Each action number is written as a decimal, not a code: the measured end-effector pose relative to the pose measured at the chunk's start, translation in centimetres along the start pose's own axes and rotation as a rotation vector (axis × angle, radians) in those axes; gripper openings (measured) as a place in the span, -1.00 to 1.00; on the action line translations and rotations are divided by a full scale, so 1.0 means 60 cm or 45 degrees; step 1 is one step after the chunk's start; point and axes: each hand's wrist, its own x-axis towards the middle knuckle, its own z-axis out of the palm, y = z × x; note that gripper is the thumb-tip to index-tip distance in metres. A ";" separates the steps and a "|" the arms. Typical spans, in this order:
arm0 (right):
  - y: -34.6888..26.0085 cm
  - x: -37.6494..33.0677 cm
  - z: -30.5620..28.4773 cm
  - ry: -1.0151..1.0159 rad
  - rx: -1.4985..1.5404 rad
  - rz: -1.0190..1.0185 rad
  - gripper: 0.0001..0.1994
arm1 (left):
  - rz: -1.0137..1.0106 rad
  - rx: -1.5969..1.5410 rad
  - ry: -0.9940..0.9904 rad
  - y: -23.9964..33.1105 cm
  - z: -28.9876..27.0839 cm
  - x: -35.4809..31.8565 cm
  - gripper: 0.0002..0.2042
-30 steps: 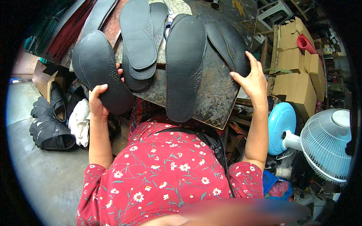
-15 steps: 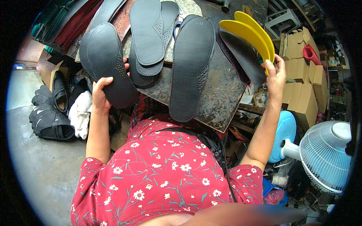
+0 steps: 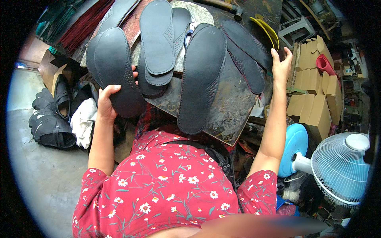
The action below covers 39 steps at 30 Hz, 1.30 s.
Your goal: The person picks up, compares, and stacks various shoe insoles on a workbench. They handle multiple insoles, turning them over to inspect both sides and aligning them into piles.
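My left hand (image 3: 107,104) grips a pair of stacked black insoles (image 3: 115,67), thumb on top and fingertips showing past the right edge. They have stitched rims and a patch of small perforations. At the table's right edge my right hand (image 3: 281,65) is raised, thumb and fingers apart. Just beyond its fingertips, two curved yellow sole-shaped sheets (image 3: 266,31) appear almost edge-on. Between my hands, a large black insole (image 3: 201,79) lies over another. More black insoles (image 3: 157,37) are stacked left of it, and another pair (image 3: 248,55) lies crossed on the right.
The dark, worn tabletop (image 3: 232,111) has a corner toward me. Scissors (image 3: 189,35) and a hammer (image 3: 237,12) lie farther back. Cardboard boxes (image 3: 311,107) and a blue-and-white fan (image 3: 341,166) stand right; black shoes (image 3: 51,129) and white cloth (image 3: 84,121) lie left.
My right hand has moved up and away with its fingers parting, and the yellow sheets now sit farther back. The crossed insoles on the right are uncovered. My left hand keeps its hold.
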 end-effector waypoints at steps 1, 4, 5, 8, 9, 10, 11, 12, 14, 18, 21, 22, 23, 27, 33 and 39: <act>0.007 0.010 0.006 0.037 -0.036 -0.033 -0.28 | -0.001 0.009 0.001 0.000 0.000 0.000 -0.33; 0.019 0.054 0.021 0.060 -0.145 -0.174 -0.25 | 0.009 0.022 -0.015 0.000 0.000 0.002 -0.34; 0.019 0.067 0.023 0.030 -0.227 -0.194 -0.23 | 0.000 0.029 -0.017 -0.001 0.000 0.002 -0.34; 0.006 0.086 0.026 -0.033 -0.389 -0.306 -0.26 | -0.001 0.021 -0.004 -0.001 0.000 0.002 -0.34; -0.001 0.083 0.022 -0.034 -0.427 -0.353 -0.30 | 0.003 0.022 -0.004 -0.002 -0.001 0.002 -0.34; -0.008 0.079 0.016 -0.063 -0.492 -0.352 -0.34 | 0.005 0.025 -0.003 -0.002 -0.001 0.001 -0.34; -0.016 0.073 0.011 -0.188 -0.416 -0.506 -0.39 | 0.012 0.027 0.001 -0.002 -0.002 0.001 -0.34; -0.022 0.065 0.003 -0.344 -0.367 -0.607 -0.43 | 0.013 0.028 0.005 -0.002 -0.002 0.000 -0.33; -0.031 0.034 -0.006 -0.554 -0.314 -0.727 -0.50 | 0.004 0.024 0.009 -0.003 -0.003 0.000 -0.33; -0.052 -0.008 0.003 -0.514 -0.495 -0.737 -0.74 | -0.005 0.015 -0.001 -0.005 -0.002 0.002 -0.33; -0.085 -0.028 -0.005 -0.250 -0.420 -0.685 -0.86 | 0.001 -0.008 -0.010 -0.005 -0.001 0.002 -0.33; -0.098 -0.035 -0.016 -0.139 -0.404 -0.777 -0.88 | -0.005 -0.025 -0.010 -0.005 -0.001 0.002 -0.33; -0.110 -0.049 -0.029 -0.099 -0.292 -0.712 -0.88 | 0.001 -0.014 -0.005 -0.004 -0.001 0.001 -0.33; -0.135 -0.086 -0.085 -0.113 0.370 -0.147 -0.86 | 0.003 0.013 0.013 -0.005 -0.001 -0.001 -0.33; -0.149 -0.100 -0.136 -0.067 0.348 0.058 -0.85 | -0.008 0.053 0.003 -0.004 -0.001 0.002 -0.33; -0.211 -0.181 -0.170 -0.526 -0.194 -0.605 -0.86 | 0.007 0.009 0.010 -0.003 -0.002 0.001 -0.33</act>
